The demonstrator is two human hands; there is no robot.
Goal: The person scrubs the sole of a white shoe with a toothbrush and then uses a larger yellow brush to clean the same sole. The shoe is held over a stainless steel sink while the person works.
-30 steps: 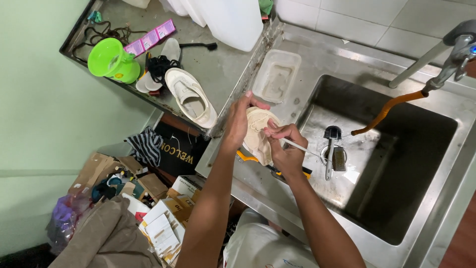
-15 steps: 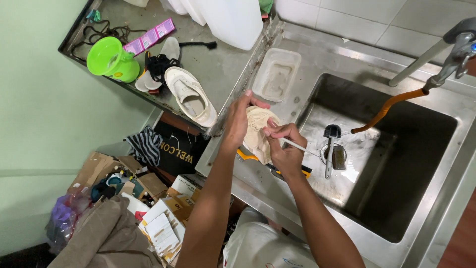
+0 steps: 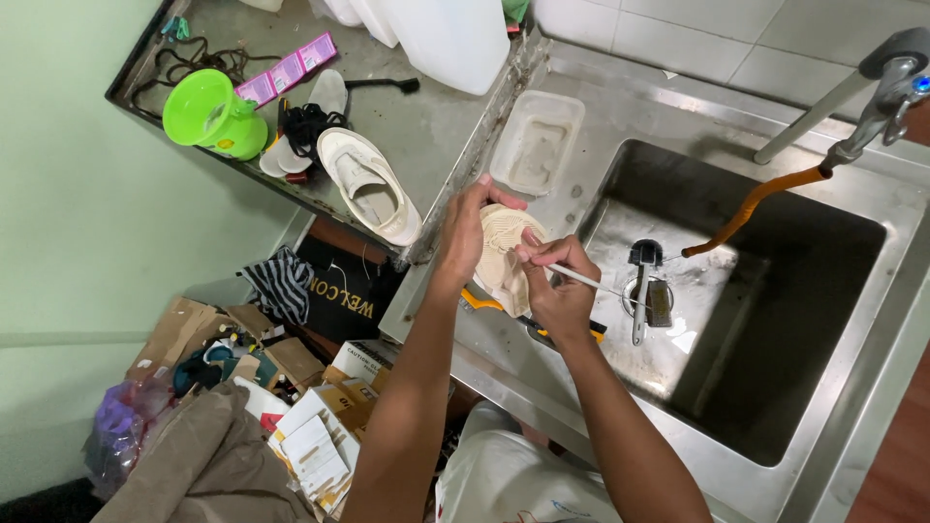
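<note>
Head view, looking down: my left hand (image 3: 465, 235) is wrapped around a cream shoe (image 3: 504, 260), gripping it from the side away from the sink (image 3: 775, 320) and holding it up over the steel surface (image 3: 581, 126) just beside the basin's rim. My right hand (image 3: 557, 291) is clenched on a thin white brush (image 3: 581, 279), fingers pinched round the handle, its working end pressed against the shoe and the handle pointing out toward the sink.

Under the shoe, on the rim beside the sink, there's a yellow-and-black tool (image 3: 567, 334), partly hidden by my hands. Down in the sink, a black-headed brush (image 3: 641, 291) lies near the drain, and an orange hose (image 3: 746, 208) hangs from the tap (image 3: 886, 92) over the basin. Past the shoe, on the far side of the sink's rim, sits a white tub (image 3: 536, 143), touching nothing.

Well away from the sink, on the grey surface, the second shoe (image 3: 368, 186) lies on its side, with insoles (image 3: 332, 95), black laces (image 3: 308, 126), a green cup (image 3: 213, 116) and a pink box (image 3: 288, 70) beyond it. On the floor below, boxes (image 3: 310, 426) and a dark mat (image 3: 344, 291).
</note>
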